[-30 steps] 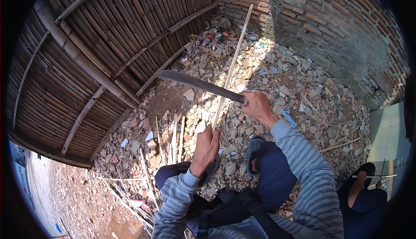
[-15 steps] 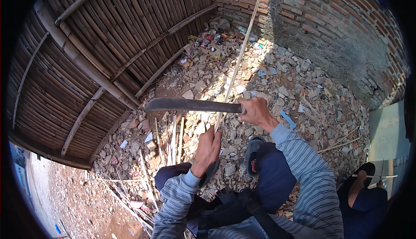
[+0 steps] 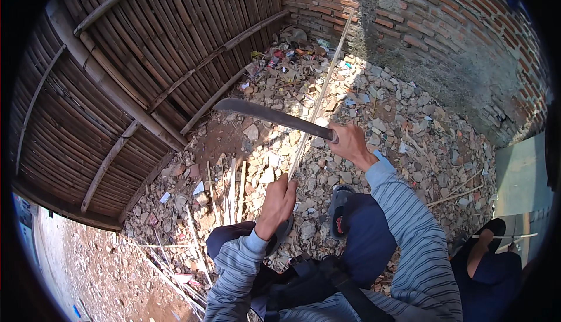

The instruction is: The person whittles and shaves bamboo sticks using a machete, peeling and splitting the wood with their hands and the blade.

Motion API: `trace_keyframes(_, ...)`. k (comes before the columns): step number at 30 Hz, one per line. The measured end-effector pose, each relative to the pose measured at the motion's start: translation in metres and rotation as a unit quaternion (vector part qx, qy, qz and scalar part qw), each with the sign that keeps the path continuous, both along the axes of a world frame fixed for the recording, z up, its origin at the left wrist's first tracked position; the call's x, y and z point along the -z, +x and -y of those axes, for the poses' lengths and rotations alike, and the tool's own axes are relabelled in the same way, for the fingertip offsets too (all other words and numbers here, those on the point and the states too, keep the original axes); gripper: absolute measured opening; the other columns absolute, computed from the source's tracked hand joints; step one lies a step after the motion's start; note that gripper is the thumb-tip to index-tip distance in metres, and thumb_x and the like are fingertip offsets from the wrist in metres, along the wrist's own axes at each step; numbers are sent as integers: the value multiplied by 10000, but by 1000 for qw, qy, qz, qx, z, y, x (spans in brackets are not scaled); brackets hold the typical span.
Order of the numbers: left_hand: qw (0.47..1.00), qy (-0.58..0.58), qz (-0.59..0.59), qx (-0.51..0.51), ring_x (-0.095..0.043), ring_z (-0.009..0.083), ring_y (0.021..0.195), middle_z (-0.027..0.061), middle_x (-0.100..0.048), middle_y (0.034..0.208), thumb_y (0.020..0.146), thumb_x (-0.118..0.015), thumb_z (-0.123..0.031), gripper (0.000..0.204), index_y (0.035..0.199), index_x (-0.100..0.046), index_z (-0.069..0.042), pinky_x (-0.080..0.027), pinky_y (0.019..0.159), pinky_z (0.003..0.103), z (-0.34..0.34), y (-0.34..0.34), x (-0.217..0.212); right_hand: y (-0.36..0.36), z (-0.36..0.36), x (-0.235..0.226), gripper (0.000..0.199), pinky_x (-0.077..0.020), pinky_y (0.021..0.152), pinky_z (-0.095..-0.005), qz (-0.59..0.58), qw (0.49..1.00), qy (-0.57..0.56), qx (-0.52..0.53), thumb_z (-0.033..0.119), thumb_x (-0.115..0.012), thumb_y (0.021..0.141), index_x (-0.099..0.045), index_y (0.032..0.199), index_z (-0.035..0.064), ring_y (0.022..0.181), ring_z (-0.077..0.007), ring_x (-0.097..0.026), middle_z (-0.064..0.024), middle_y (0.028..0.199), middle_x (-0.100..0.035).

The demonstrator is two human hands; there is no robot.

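My right hand (image 3: 351,144) is closed round the handle of a machete (image 3: 274,117), whose dark, broad blade points to the left and slightly away from me. The blade crosses a long, pale strip of split bamboo (image 3: 325,91); whether it cuts into the strip or only lies against it I cannot tell. Low in front of me, my left hand (image 3: 277,204) grips the near end of that strip. From there the strip slants up and away to the right, its far end in front of the brick wall.
Stony rubble (image 3: 403,129) covers the ground. A bamboo-slat wall (image 3: 193,35) stands at the left, a brick wall (image 3: 421,18) at the far right. Several pale strips (image 3: 232,190) lie left of my left hand. Another person's leg (image 3: 480,256) shows at the lower right.
The machete has moved a little farther along the strip, and its tip has swung away from me. The strip's far end has dipped slightly. My left hand stays nearly in place.
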State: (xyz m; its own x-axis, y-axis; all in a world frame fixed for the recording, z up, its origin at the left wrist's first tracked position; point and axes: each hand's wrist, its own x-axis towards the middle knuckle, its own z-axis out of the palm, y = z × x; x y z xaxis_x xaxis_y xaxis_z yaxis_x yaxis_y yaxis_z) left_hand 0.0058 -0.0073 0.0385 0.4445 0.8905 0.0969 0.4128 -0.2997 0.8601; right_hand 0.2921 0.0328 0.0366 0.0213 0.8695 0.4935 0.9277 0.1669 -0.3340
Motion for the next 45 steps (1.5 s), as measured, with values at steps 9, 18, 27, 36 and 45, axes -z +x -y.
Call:
trace_keyframes(9,998,0,-56,21,-578,530,616,312,-535,614,1028,-536,-173,266,928,-556,73,-432,602,593,37,-24,-11,53,-22,0,192,-566,691,-520,-128,974,-27,183,224,-702,855,-747,890,40,748,-427,-725,-220,773,-724)
trace_keyframes(18,997,-17,-68,12,-604,520,646,297,-578,644,1036,-558,-204,261,1009,-565,55,-439,613,593,52,-28,-4,36,-2,-2,329,-474,597,-359,-306,951,-43,15,327,-794,931,-737,923,3,586,-137,-543,-36,624,-625)
trace_keyframes(27,997,4,-77,-8,-595,483,607,252,-564,630,1047,-614,-229,309,918,-520,36,-429,580,547,77,-32,-17,-16,22,-41,258,-275,452,-280,-544,809,-130,-179,269,-773,984,-737,1020,17,473,-23,-369,115,556,-450)
trace_keyframes(36,991,21,-124,37,-705,320,669,187,-684,799,918,-838,-416,598,1168,-523,27,-549,639,404,64,-36,-62,-33,36,-59,261,-331,433,-252,-571,790,-143,-171,225,-836,925,-721,973,-4,467,-37,-453,44,616,-590)
trace_keyframes(45,995,49,-76,33,-610,366,598,218,-579,680,1071,-618,-361,407,935,-509,7,-422,590,509,4,26,-41,-33,30,-44,220,-338,425,-238,-584,792,-138,-115,203,-793,967,-670,990,22,461,-31,-444,55,629,-526)
